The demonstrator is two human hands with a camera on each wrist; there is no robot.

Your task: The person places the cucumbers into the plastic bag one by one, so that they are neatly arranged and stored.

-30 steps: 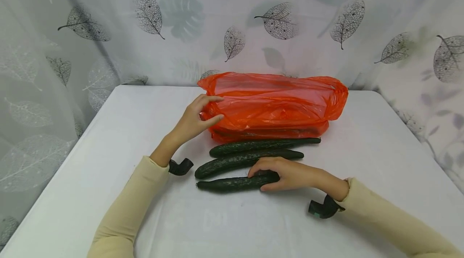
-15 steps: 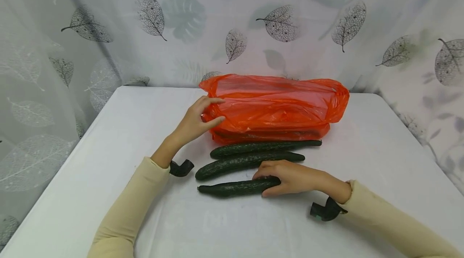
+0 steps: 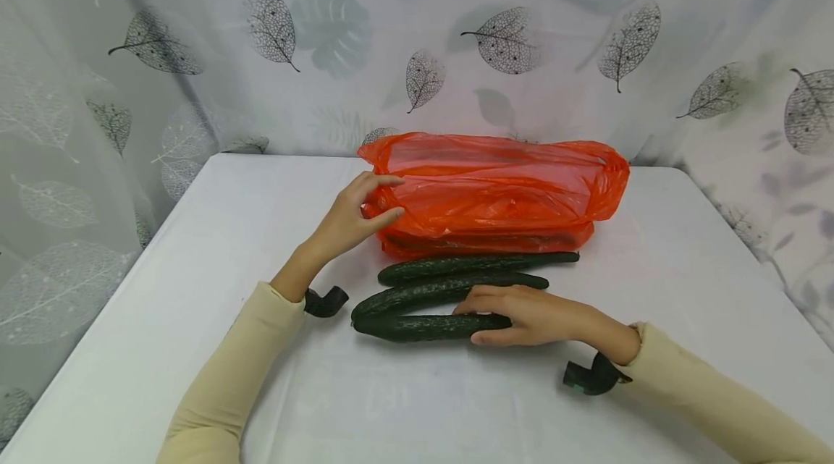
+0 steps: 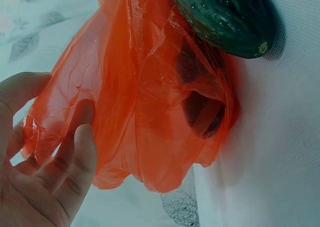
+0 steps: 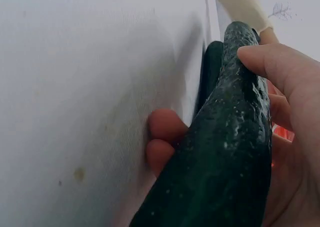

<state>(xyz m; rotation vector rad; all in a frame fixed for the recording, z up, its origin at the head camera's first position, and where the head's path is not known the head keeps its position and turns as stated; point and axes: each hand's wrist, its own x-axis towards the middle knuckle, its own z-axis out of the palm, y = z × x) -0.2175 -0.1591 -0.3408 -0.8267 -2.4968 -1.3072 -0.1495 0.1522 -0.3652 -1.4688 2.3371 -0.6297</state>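
Note:
In the head view, my right hand (image 3: 521, 312) grips the right end of the nearest dark green cucumber (image 3: 417, 328). In the right wrist view, the thumb lies along this cucumber (image 5: 215, 172) and fingertips show beyond its far side. Its left tip overlaps the left end of the middle cucumber (image 3: 417, 294). A third cucumber (image 3: 469, 268) lies behind, along the front of a red plastic bag (image 3: 495, 189). My left hand (image 3: 352, 214) is at the bag's left end, thumb and index spread apart; in the left wrist view its fingers (image 4: 82, 159) overlap the thin film.
The bag has dark shapes inside, near its bottom (image 4: 202, 112). A white cloth covers the table (image 3: 417, 406), and a leaf-print curtain (image 3: 417, 30) hangs close behind it. Each wrist carries a small black camera mount (image 3: 327, 301).
The nearest cucumber first shifts slightly towards the person, then rises back, its left tip now overlapping the middle one. My right hand moves a little right; the left hand stays at the bag.

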